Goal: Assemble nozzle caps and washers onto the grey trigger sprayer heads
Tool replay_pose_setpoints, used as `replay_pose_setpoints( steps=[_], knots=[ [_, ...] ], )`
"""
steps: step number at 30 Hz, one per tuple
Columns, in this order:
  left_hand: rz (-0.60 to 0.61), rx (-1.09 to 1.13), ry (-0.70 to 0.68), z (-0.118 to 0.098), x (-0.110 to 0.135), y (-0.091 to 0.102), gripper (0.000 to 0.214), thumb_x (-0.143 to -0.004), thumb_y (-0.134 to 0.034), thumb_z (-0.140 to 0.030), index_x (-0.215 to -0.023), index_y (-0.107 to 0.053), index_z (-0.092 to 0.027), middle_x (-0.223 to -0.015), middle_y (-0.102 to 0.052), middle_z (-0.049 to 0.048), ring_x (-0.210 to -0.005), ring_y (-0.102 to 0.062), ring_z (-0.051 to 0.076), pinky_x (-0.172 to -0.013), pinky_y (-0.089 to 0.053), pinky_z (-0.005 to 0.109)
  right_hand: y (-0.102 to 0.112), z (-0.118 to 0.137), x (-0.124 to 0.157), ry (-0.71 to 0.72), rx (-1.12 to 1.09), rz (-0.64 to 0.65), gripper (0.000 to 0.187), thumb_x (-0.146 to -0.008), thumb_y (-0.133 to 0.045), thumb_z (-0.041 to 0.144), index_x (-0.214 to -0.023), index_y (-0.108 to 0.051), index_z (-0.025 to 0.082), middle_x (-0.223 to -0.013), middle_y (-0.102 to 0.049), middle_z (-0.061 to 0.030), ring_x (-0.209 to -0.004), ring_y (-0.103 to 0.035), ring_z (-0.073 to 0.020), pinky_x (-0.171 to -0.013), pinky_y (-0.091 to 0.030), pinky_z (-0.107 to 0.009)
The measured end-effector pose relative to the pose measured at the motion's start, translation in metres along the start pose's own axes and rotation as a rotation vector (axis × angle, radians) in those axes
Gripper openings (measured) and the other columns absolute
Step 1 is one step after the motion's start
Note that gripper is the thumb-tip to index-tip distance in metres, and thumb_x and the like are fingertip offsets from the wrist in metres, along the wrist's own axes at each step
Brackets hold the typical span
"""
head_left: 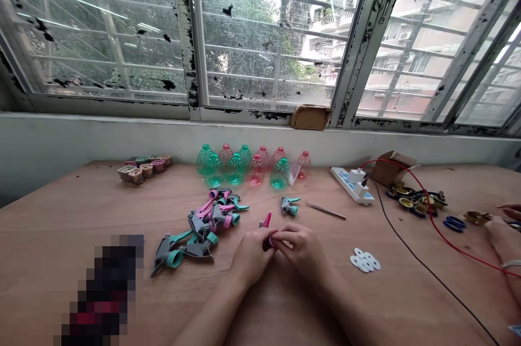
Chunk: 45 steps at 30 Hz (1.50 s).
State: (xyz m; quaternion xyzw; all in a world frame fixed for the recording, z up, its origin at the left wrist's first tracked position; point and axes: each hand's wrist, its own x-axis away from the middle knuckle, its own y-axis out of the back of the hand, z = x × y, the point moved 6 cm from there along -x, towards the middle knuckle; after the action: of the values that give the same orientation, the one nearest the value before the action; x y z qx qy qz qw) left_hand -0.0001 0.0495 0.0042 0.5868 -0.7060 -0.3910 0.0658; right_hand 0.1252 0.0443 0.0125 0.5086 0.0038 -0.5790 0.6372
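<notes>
My left hand (251, 256) is closed around a spray trigger head (266, 220), whose pink lever sticks up past the fingers. The fingers of my right hand (304, 251) are pinched together at the collar end of that head; anything between them is hidden. Just beyond my hands lies a grey and teal spray trigger head (290, 205). A pile of grey, pink and teal spray trigger heads (211, 218) spreads out to the left. White ring washers (365, 260) lie in a small cluster to the right.
Green and pink clear bottles (235, 170) stand along the wall. Metal tweezers (325, 210) lie before a power strip (352, 186) with cables. A pixelated dark object (106, 292) is at left, small containers (144, 168) behind. Another person's hand (502, 235) works at right near metal parts.
</notes>
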Motion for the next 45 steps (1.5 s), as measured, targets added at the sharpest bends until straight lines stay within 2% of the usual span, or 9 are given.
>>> replay_pose_setpoints(
  steps=[6,11,14,20,27,34,40,45],
  knots=[
    [0.016,-0.048,-0.024,-0.0005,-0.0006,-0.0002,0.033,-0.075,-0.057,-0.010,-0.103,-0.069,-0.023,-0.103,-0.071,0.0036,-0.094,-0.063,0.021,-0.084,-0.046,0.029,-0.0004,-0.0018,-0.0011,-0.061,-0.003,0.004,0.016,-0.085,-0.061,0.023,-0.085,-0.076,0.027,-0.076,-0.069,-0.0003,-0.067,-0.060,-0.0128,-0.061,-0.040,-0.021],
    [0.041,-0.106,-0.031,-0.0026,-0.0015,-0.0011,0.028,-0.076,-0.056,-0.011,-0.098,-0.068,-0.022,-0.098,-0.071,0.0042,-0.090,-0.063,0.021,-0.080,-0.045,0.029,-0.0019,-0.0033,-0.0018,-0.074,-0.034,0.005,0.017,-0.087,-0.060,0.025,-0.082,-0.076,0.026,-0.073,-0.069,-0.0004,-0.066,-0.061,-0.0127,-0.060,-0.041,-0.021],
    [0.040,-0.117,-0.021,-0.0035,-0.0015,-0.0004,0.026,-0.077,-0.056,-0.012,-0.097,-0.068,-0.021,-0.097,-0.071,0.0048,-0.089,-0.063,0.021,-0.078,-0.045,0.029,-0.0031,-0.0038,-0.0018,-0.017,-0.039,0.014,0.021,-0.090,-0.057,0.029,-0.082,-0.076,0.025,-0.075,-0.069,-0.0019,-0.066,-0.061,-0.0132,-0.062,-0.042,-0.022],
    [0.044,-0.068,-0.031,-0.0062,-0.0011,0.0012,0.016,-0.080,-0.055,-0.016,-0.088,-0.068,-0.021,-0.091,-0.071,0.0041,-0.084,-0.063,0.020,-0.073,-0.043,0.027,-0.0043,-0.0034,-0.0028,0.204,0.021,0.079,0.027,-0.095,-0.050,0.033,-0.089,-0.076,0.027,-0.078,-0.068,-0.0036,-0.070,-0.060,-0.0133,-0.066,-0.042,-0.023],
    [0.055,-0.037,-0.033,-0.0076,-0.0017,0.0027,0.018,-0.078,-0.057,-0.013,-0.090,-0.068,-0.021,-0.092,-0.072,0.0022,-0.084,-0.063,0.019,-0.073,-0.044,0.026,-0.0028,-0.0064,-0.0038,0.239,0.017,0.095,0.024,-0.095,-0.051,0.029,-0.092,-0.075,0.027,-0.080,-0.068,-0.0025,-0.071,-0.059,-0.0128,-0.067,-0.041,-0.023],
    [0.058,-0.048,-0.006,-0.0057,-0.0035,0.0001,0.025,-0.077,-0.058,-0.012,-0.098,-0.069,-0.021,-0.098,-0.072,0.0041,-0.090,-0.064,0.021,-0.080,-0.045,0.029,-0.0002,-0.0071,-0.0046,0.149,-0.004,0.088,0.022,-0.093,-0.053,0.030,-0.088,-0.075,0.027,-0.079,-0.069,-0.0018,-0.071,-0.061,-0.0129,-0.067,-0.041,-0.023],
    [0.052,-0.042,-0.017,-0.0042,-0.0035,-0.0019,0.030,-0.077,-0.059,-0.011,-0.103,-0.069,-0.023,-0.102,-0.072,0.0032,-0.094,-0.064,0.021,-0.083,-0.046,0.029,-0.0023,-0.0077,-0.0027,-0.036,0.013,0.005,0.019,-0.088,-0.059,0.028,-0.079,-0.075,0.025,-0.070,-0.068,-0.0011,-0.062,-0.059,-0.0130,-0.059,-0.039,-0.023],
    [0.041,-0.053,-0.024,-0.0027,-0.0028,-0.0029,0.037,-0.076,-0.058,-0.007,-0.108,-0.068,-0.023,-0.106,-0.071,0.0042,-0.099,-0.063,0.021,-0.088,-0.045,0.030,-0.0069,-0.0088,-0.0013,-0.135,-0.079,-0.009,0.018,-0.086,-0.059,0.026,-0.084,-0.076,0.025,-0.072,-0.071,-0.0012,-0.058,-0.057,-0.0131,-0.058,-0.041,-0.023]
  ],
)
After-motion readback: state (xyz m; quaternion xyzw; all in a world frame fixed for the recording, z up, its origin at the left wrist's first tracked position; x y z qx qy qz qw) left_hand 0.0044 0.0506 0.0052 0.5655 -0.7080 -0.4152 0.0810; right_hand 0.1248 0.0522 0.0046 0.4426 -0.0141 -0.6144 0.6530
